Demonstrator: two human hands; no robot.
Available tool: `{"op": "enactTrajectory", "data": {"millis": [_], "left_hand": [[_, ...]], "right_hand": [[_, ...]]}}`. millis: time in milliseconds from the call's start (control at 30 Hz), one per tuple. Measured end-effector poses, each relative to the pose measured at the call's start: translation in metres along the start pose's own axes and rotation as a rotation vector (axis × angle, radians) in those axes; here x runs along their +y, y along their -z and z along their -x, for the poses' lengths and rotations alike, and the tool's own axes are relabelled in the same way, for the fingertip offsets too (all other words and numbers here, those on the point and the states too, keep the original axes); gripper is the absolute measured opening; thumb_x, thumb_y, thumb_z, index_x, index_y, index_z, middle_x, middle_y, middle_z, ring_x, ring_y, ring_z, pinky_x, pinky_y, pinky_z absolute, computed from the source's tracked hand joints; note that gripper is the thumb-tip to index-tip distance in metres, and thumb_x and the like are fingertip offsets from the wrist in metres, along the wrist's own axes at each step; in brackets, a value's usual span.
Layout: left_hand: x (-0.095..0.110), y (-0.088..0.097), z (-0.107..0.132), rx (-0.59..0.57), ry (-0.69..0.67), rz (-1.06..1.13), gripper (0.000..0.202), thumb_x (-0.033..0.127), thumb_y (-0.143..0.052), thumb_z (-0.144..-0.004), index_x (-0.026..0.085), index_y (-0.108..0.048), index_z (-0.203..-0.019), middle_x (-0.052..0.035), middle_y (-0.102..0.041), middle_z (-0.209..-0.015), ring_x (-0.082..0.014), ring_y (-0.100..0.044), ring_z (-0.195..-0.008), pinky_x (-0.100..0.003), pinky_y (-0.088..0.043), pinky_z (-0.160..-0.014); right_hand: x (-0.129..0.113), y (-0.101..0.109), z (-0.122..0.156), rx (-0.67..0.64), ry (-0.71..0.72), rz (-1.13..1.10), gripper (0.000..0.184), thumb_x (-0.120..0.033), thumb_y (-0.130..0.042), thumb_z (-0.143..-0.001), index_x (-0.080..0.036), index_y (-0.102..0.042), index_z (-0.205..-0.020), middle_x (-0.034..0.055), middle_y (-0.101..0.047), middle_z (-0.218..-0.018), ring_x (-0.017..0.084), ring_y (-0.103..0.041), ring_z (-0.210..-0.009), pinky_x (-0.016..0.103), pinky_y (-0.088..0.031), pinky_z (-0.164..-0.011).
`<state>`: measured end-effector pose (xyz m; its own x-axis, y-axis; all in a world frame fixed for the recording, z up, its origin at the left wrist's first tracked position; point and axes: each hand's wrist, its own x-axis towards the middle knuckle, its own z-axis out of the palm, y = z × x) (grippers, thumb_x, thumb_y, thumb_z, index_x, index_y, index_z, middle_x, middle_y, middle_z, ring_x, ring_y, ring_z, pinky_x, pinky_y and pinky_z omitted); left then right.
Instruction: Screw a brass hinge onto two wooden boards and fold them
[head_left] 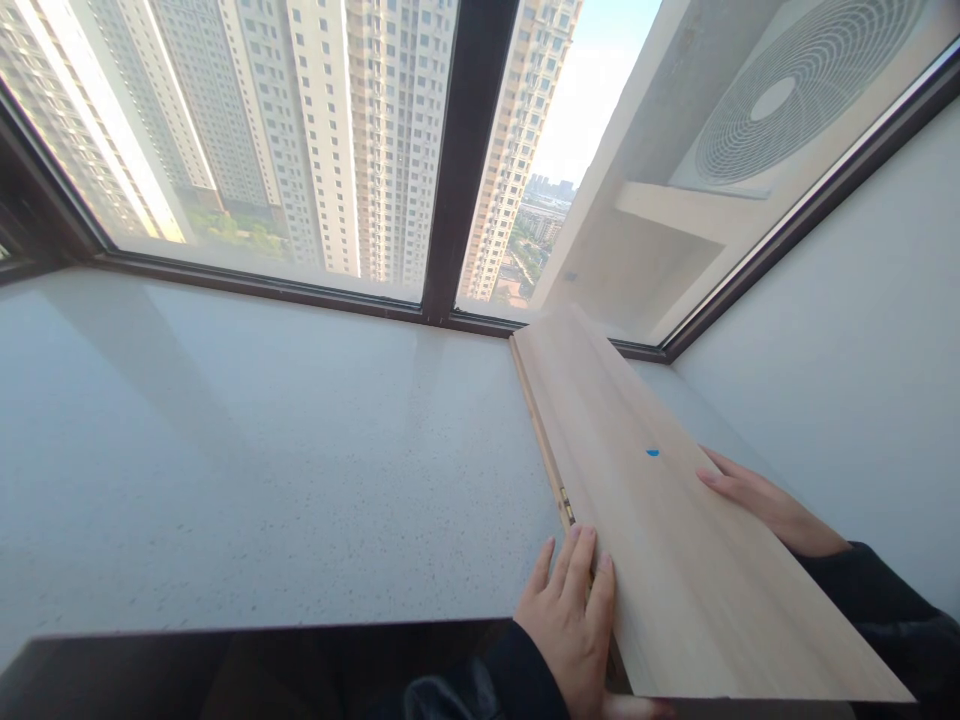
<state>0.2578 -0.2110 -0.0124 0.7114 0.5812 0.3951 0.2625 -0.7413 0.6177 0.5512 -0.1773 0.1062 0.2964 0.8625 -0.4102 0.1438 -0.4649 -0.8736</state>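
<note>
A long, pale hinged wooden board slants from the window to the near edge of the sill. It looks like two panels stacked, with a small brass hinge along the left edge and a blue mark on top. My left hand grips the near left part of the board, fingers laid over its edge just below the hinge and thumb by the front end. On the opposite long edge, my right hand holds the board; its remaining fingers are hidden behind the wood.
The board is over a white speckled windowsill. A dark window frame bounds the far side, with tall buildings and an outdoor air-conditioner unit beyond the glass. A white wall rises close on the right. The sill's front edge drops into darkness.
</note>
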Motion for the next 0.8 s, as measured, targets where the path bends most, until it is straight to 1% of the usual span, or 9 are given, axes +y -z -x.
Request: {"op": "enactTrajectory", "data": {"millis": [67, 133, 233, 300, 367, 433, 567, 667, 800], "left_hand": [[0.001, 0.0, 0.0, -0.001, 0.005, 0.013, 0.1, 0.079, -0.04, -0.08, 0.011, -0.022, -0.151, -0.0168, -0.013, -0.158, -0.0295, -0.011, -0.147, -0.053, -0.018, -0.117], [0.001, 0.0, 0.0, 0.007, 0.007, 0.024, 0.1, 0.079, -0.041, -0.08, 0.011, -0.022, -0.151, -0.0162, -0.013, -0.158, -0.0292, -0.011, -0.147, -0.053, -0.017, -0.118], [0.0, 0.0, -0.001, 0.022, 0.013, 0.038, 0.1, 0.079, -0.041, -0.08, 0.012, -0.023, -0.151, -0.0153, -0.014, -0.158, -0.0289, -0.012, -0.147, -0.053, -0.018, -0.118], [0.0, 0.0, -0.001, 0.032, 0.025, 0.047, 0.099, 0.08, -0.042, -0.079, 0.014, -0.024, -0.151, -0.014, -0.015, -0.158, -0.0297, -0.014, -0.146, -0.053, -0.019, -0.117], [0.0, -0.001, -0.001, 0.041, 0.037, 0.052, 0.099, 0.081, -0.043, -0.078, 0.016, -0.026, -0.15, -0.0119, -0.016, -0.159, -0.0312, -0.017, -0.146, -0.054, -0.022, -0.117], [-0.001, -0.003, 0.0, 0.054, 0.039, 0.049, 0.099, 0.081, -0.044, -0.076, 0.017, -0.028, -0.15, -0.0108, -0.017, -0.159, -0.0322, -0.019, -0.145, -0.054, -0.025, -0.116], [-0.001, -0.008, 0.0, 0.101, 0.007, -0.008, 0.101, 0.082, -0.046, -0.075, 0.014, -0.031, -0.148, -0.0125, -0.022, -0.158, -0.0306, -0.022, -0.145, -0.051, -0.027, -0.116], [-0.003, -0.011, 0.001, 0.148, -0.021, -0.09, 0.099, 0.081, -0.045, -0.076, 0.011, -0.034, -0.145, -0.0135, -0.024, -0.157, -0.0296, -0.022, -0.145, -0.05, -0.029, -0.116], [-0.007, -0.023, 0.001, 0.199, -0.068, -0.193, 0.092, 0.076, -0.048, -0.079, 0.01, -0.036, -0.143, -0.0148, -0.026, -0.156, -0.0302, -0.023, -0.145, -0.049, -0.033, -0.115]], "right_hand": [[0.003, 0.009, -0.005, -0.007, 0.021, 0.035, 0.073, -0.049, -0.079, -0.067, -0.027, -0.056, -0.132, 0.0031, -0.061, -0.133, 0.031, -0.056, -0.121, 0.026, -0.058, -0.087], [0.005, 0.014, -0.007, -0.014, 0.05, 0.033, 0.068, -0.051, -0.077, -0.069, -0.028, -0.058, -0.131, 0.0027, -0.063, -0.13, 0.031, -0.056, -0.121, 0.028, -0.057, -0.09], [0.006, 0.014, -0.007, -0.039, 0.105, 0.052, 0.063, -0.052, -0.07, -0.075, -0.029, -0.056, -0.132, 0.0028, -0.061, -0.131, 0.033, -0.054, -0.123, 0.035, -0.054, -0.096], [0.007, 0.012, -0.007, -0.055, 0.153, 0.081, 0.06, -0.053, -0.067, -0.077, -0.028, -0.059, -0.13, 0.0033, -0.06, -0.132, 0.033, -0.051, -0.126, 0.036, -0.051, -0.101], [0.01, 0.009, -0.007, -0.065, 0.157, 0.075, 0.057, -0.053, -0.068, -0.075, -0.027, -0.062, -0.126, 0.0044, -0.063, -0.129, 0.033, -0.051, -0.126, 0.036, -0.049, -0.103], [0.014, 0.004, -0.005, -0.068, 0.108, 0.037, 0.057, -0.049, -0.07, -0.073, -0.027, -0.064, -0.125, 0.0052, -0.066, -0.124, 0.034, -0.056, -0.121, 0.037, -0.052, -0.099], [0.016, -0.004, 0.001, 0.008, 0.061, -0.048, 0.065, -0.038, -0.072, -0.069, -0.028, -0.056, -0.131, 0.0037, -0.067, -0.123, 0.035, -0.063, -0.11, 0.038, -0.062, -0.081], [0.01, -0.007, 0.003, 0.037, 0.098, -0.028, 0.066, -0.035, -0.074, -0.066, -0.024, -0.058, -0.129, 0.0055, -0.067, -0.122, 0.036, -0.064, -0.108, 0.036, -0.062, -0.076], [0.005, -0.01, 0.005, 0.074, 0.193, 0.072, 0.064, -0.041, -0.072, -0.067, -0.02, -0.06, -0.127, 0.0073, -0.068, -0.121, 0.038, -0.064, -0.106, 0.036, -0.062, -0.072]]}}
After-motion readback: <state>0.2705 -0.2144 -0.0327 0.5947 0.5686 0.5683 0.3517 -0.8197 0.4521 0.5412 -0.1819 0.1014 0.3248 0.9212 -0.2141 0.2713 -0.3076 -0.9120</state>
